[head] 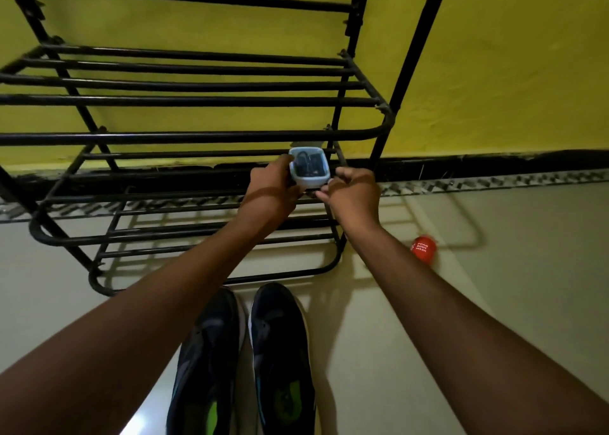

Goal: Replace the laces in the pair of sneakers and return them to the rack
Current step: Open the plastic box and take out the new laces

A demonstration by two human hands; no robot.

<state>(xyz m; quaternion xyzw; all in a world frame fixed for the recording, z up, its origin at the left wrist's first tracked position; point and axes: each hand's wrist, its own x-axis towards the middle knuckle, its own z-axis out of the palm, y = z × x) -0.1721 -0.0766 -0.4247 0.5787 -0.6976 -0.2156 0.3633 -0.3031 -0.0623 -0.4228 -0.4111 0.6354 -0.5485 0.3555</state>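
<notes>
sneakers (280,342) paired on floor before rack (197,136) | left hand (272,187) grips tub (311,180) of dark laces (308,164), steadying it | right hand (354,192) pinches tub's near corner, probably to lift it off the shelf

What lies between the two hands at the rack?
In the head view, a small pale-blue box holding dark laces lies between them; the left hand grips its left side, the right hand its lower right corner.
</notes>
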